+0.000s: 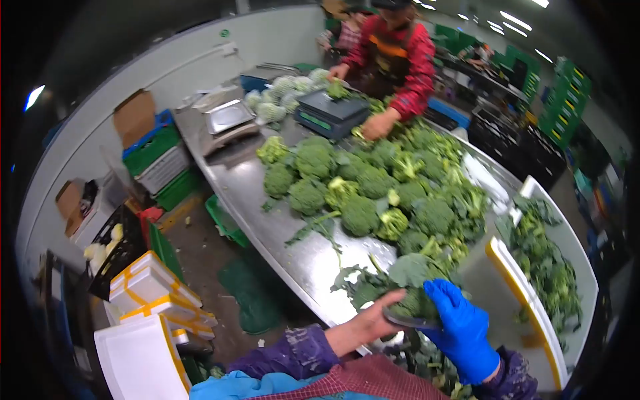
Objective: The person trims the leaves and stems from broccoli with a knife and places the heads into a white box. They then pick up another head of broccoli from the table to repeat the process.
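My bare left hand point(373, 322) is closed around a broccoli head point(415, 303) at the front edge of the steel table. Facing it, my right hand point(461, 328) in a blue glove has its fingers curled beside the same head. A thin grey strip, which looks like a knife blade point(415, 323), runs under the head to the glove; its handle is hidden. Broad leaves point(408, 270) lie just beyond my hands. Farther back, many broccoli heads point(360, 215) are heaped on the table point(253, 193).
A white foam box point(527, 300) of leaves and stalks stands at right. Across the table a co-worker point(407, 60) in red sleeves reaches by a dark scale point(331, 113). Wrapped heads point(283, 93) and a silver scale point(230, 120) are at the far end. Foam boxes point(153, 287) fill the left floor.
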